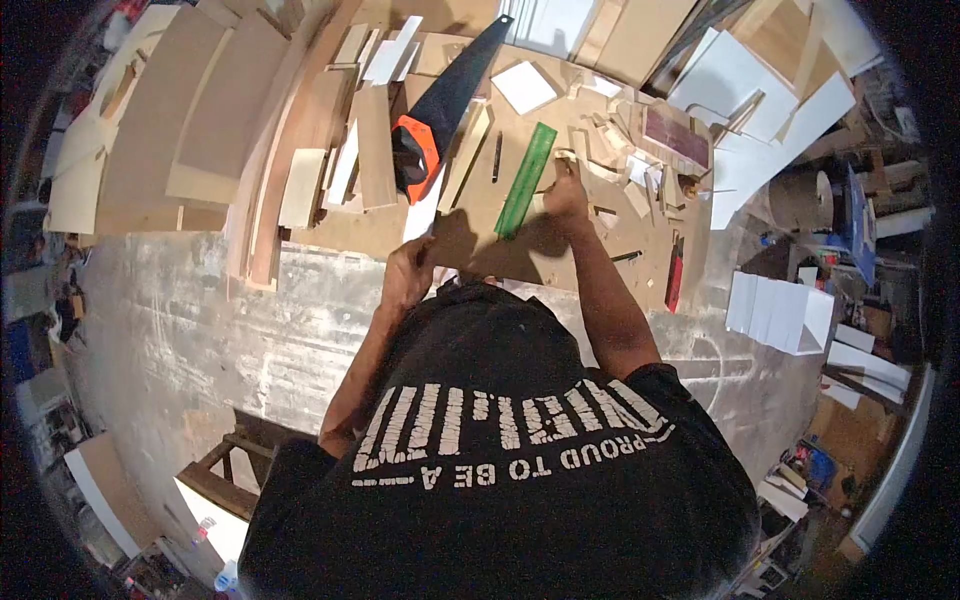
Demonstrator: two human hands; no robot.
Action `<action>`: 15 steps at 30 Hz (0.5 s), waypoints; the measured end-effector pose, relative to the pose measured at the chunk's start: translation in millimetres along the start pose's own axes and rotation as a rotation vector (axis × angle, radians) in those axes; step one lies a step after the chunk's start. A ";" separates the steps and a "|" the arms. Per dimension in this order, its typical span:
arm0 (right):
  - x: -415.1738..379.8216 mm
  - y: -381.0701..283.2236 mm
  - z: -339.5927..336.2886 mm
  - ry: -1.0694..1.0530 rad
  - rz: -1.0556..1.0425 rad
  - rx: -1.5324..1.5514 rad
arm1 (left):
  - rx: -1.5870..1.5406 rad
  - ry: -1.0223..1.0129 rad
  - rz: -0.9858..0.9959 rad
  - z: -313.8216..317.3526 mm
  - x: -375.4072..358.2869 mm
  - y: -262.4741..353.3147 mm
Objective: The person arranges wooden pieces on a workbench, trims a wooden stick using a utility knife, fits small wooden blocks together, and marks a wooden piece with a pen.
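My left hand [406, 276] is closed at the table's near edge, fingers curled together beside the lower end of a white strip [422, 214]. What is in them, if anything, is hidden. Further right, my right hand [568, 198] is closed above the tabletop, with a small pale tip showing past the fingers that is too small to name. A green ruler [526, 180] lies slanted just left of that hand. Left of the ruler lies a thin black pen or pencil [497, 157]. A handsaw [420, 150] with an orange and black handle rests among wooden strips.
Wood offcuts [625, 150] litter the table's right side, near a dark red block [676, 138]. A red tool [675, 275] and a short black pen-like item [627, 256] lie at the front right. Boards [230, 120] lean at left; a white box [780, 312] stands right.
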State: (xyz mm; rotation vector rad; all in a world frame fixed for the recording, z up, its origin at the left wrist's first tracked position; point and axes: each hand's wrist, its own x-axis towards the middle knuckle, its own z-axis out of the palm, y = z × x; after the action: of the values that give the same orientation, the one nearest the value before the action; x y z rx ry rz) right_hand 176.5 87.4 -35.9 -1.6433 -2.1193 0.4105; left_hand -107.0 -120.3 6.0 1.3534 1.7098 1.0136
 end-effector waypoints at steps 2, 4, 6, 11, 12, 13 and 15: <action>-1.8 3.8 -2.4 -0.063 0.084 0.019 | 0.051 0.033 -0.004 2.7 -16.3 -5.1; -1.3 0.7 -7.6 -0.090 0.102 0.036 | 0.076 0.029 -0.057 -2.5 -24.4 9.3; -10.5 -0.9 -1.9 -0.057 0.051 0.039 | 0.166 0.016 -0.090 -12.6 -30.4 23.3; -42.3 -22.6 -9.6 0.010 0.016 0.021 | 0.296 0.118 -0.115 -24.5 -35.7 24.9; -49.2 -27.0 -12.7 0.000 0.061 -0.020 | 0.323 0.133 -0.096 -24.3 -33.3 23.4; -54.5 -28.0 -11.6 -0.011 0.095 -0.068 | 0.350 0.140 -0.076 -26.7 -31.1 20.7; -49.8 -10.9 -6.9 0.041 0.051 0.035 | 0.351 0.140 -0.111 -24.3 -18.7 11.0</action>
State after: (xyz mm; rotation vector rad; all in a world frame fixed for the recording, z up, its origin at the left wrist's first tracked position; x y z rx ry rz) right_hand 181.2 36.4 -32.1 -1.6752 -2.0327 0.4235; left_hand -120.5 -140.6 27.6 1.4083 2.1182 0.7857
